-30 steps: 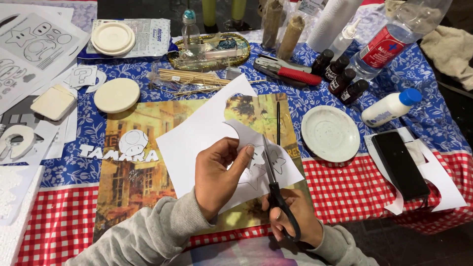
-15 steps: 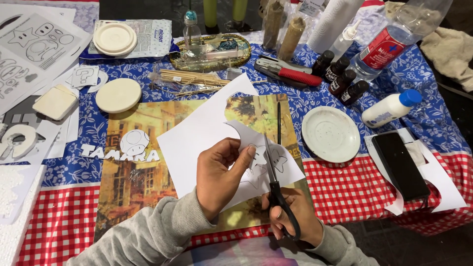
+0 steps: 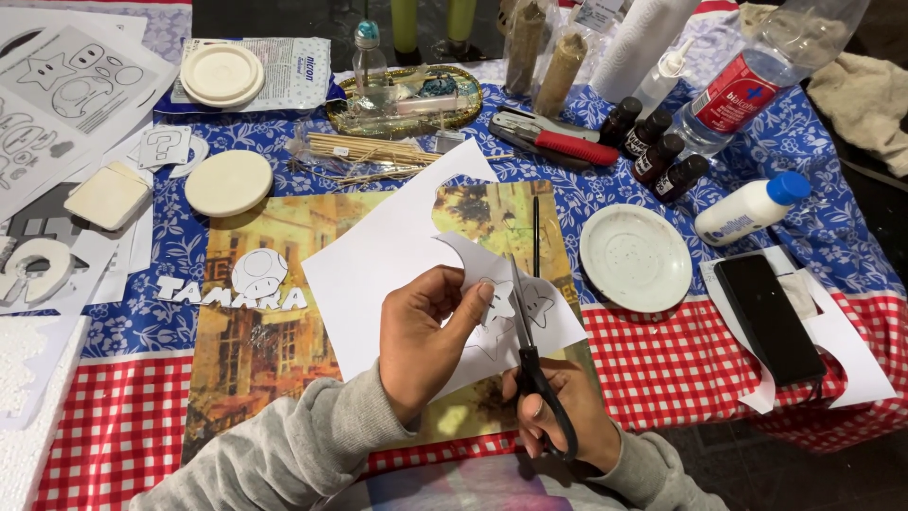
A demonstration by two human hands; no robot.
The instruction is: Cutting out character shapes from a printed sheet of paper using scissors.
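My left hand (image 3: 421, 336) pinches a white paper sheet (image 3: 388, 255) near its lower right part, where a small star-shaped printed figure (image 3: 515, 308) shows. My right hand (image 3: 558, 412) grips black-handled scissors (image 3: 523, 326), whose blades point up and away from me into the paper beside the figure. Both hands hover low over a picture board (image 3: 274, 331) lying on the patterned tablecloth. Grey sleeves cover both forearms.
A white plate (image 3: 636, 255), a glue bottle (image 3: 752, 206), a dark phone (image 3: 766, 317), small dark bottles (image 3: 653, 151), a red stapler (image 3: 558, 140) and wooden sticks (image 3: 364, 151) lie behind and to the right. Paper cutouts (image 3: 232, 289), round foam discs (image 3: 227, 182) and printed sheets (image 3: 57, 104) fill the left.
The paper has been turned slightly in my left hand and the scissor blades sit a little deeper along the figure. Nothing else on the table moved.
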